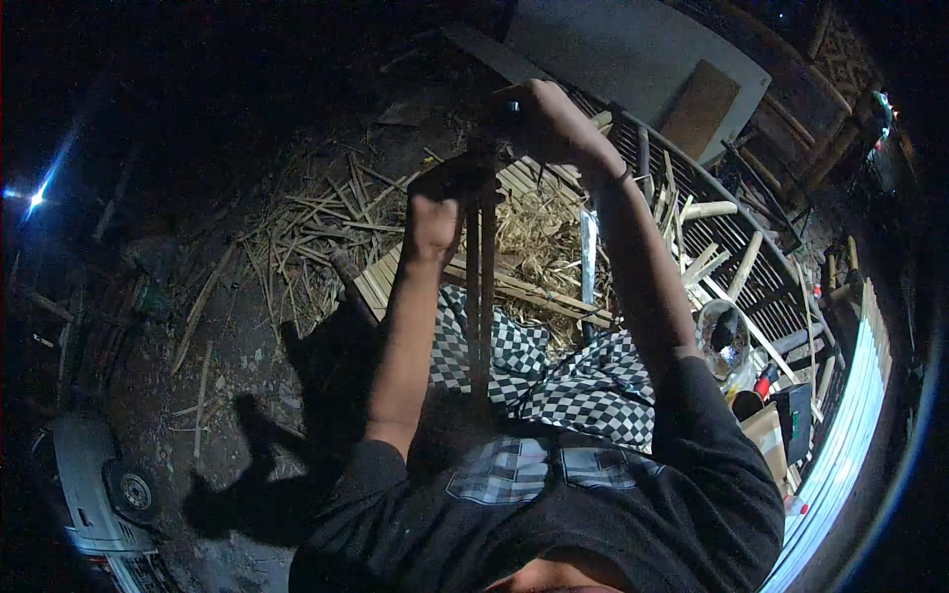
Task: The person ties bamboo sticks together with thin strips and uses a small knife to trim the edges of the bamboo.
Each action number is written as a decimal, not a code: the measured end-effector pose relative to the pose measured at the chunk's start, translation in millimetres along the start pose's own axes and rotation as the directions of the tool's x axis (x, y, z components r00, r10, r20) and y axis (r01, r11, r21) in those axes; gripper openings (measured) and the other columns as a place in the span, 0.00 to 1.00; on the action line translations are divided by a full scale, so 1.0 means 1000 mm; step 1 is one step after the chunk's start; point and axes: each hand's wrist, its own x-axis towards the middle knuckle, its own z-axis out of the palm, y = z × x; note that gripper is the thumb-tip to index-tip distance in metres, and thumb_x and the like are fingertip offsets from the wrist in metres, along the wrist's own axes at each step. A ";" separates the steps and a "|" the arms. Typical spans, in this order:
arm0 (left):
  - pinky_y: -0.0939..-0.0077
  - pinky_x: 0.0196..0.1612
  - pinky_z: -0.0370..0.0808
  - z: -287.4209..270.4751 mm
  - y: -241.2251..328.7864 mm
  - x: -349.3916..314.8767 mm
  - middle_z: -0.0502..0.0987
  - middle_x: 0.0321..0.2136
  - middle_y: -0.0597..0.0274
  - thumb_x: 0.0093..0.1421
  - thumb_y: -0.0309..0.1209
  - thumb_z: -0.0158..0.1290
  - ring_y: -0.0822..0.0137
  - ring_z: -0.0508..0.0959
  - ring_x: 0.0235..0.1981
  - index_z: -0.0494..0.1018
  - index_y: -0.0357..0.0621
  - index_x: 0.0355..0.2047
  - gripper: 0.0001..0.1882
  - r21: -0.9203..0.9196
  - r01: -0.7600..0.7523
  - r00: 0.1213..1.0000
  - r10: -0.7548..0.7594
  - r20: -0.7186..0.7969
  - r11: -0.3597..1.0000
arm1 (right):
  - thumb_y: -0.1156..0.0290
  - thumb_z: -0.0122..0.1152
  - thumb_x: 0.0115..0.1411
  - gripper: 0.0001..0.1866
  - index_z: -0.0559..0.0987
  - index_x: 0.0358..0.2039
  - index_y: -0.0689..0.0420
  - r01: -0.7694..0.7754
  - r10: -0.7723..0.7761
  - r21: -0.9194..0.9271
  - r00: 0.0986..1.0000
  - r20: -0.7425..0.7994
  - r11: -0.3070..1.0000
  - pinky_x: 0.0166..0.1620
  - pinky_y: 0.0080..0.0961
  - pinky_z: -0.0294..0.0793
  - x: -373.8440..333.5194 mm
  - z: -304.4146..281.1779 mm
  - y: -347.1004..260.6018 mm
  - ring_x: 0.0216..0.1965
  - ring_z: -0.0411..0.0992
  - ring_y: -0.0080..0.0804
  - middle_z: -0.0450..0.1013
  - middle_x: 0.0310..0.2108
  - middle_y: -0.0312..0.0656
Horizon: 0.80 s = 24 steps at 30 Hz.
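Two long, thin bamboo strips (480,296) stand nearly upright in front of the person, running from the checkered cloth (554,381) over the lap up to the hands. The left hand (432,225) is wrapped shut around the strips about midway up, and the right hand (539,121) is closed on their top end, seemingly together with a small dark tool, though the dim light hides what it is. Such strips look light and springy, stiff along their length but quick to bend sideways, and their split edges are probably sharp and splintery. A firm pinch near the middle with a second hold at the end, as now, should keep them from whipping or twisting. Bamboo offcuts and shavings (326,232) litter the ground ahead, and a long blade (588,262) lies just beside the right forearm.
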 end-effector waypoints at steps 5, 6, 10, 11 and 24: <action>0.76 0.34 0.79 0.034 0.031 0.007 0.79 0.31 0.61 0.55 0.20 0.57 0.70 0.80 0.29 0.75 0.36 0.38 0.09 -0.012 0.232 0.968 -0.232 -0.098 0.973 | 0.75 0.62 0.54 0.15 0.74 0.43 0.63 -0.191 0.207 0.506 0.978 0.025 0.841 0.45 0.25 0.73 -0.016 0.004 0.002 0.39 0.74 0.29 0.76 0.39 0.46; 0.78 0.34 0.79 0.031 0.035 0.007 0.80 0.30 0.62 0.54 0.20 0.57 0.71 0.80 0.28 0.76 0.37 0.37 0.09 -0.032 0.236 0.967 -0.238 -0.093 0.971 | 0.76 0.62 0.55 0.16 0.74 0.44 0.63 -0.207 0.203 0.390 0.978 0.050 0.897 0.46 0.26 0.73 -0.021 0.004 -0.008 0.41 0.73 0.29 0.75 0.41 0.46; 0.80 0.32 0.78 0.030 0.036 0.012 0.80 0.29 0.63 0.54 0.20 0.57 0.73 0.79 0.27 0.76 0.38 0.36 0.08 -0.004 0.203 0.975 -0.202 -0.091 0.979 | 0.75 0.64 0.48 0.19 0.77 0.43 0.63 -0.155 0.152 0.233 0.988 0.032 0.960 0.44 0.30 0.73 -0.026 0.016 0.006 0.41 0.76 0.37 0.77 0.39 0.52; 0.80 0.31 0.78 0.024 0.035 0.012 0.80 0.29 0.63 0.54 0.21 0.57 0.73 0.79 0.27 0.76 0.38 0.36 0.08 0.040 0.206 0.973 -0.200 -0.114 0.978 | 0.76 0.64 0.48 0.18 0.77 0.42 0.64 -0.079 0.099 0.171 0.989 -0.113 0.982 0.44 0.31 0.73 -0.028 0.025 0.012 0.42 0.76 0.43 0.77 0.39 0.53; 0.81 0.29 0.76 0.013 0.030 0.016 0.79 0.30 0.67 0.56 0.23 0.58 0.75 0.78 0.27 0.77 0.44 0.36 0.07 -0.063 0.262 0.947 -0.269 -0.176 0.963 | 0.74 0.61 0.55 0.13 0.79 0.41 0.62 -0.104 0.096 0.224 0.994 0.045 0.969 0.42 0.27 0.74 -0.029 0.021 -0.008 0.37 0.75 0.25 0.79 0.37 0.47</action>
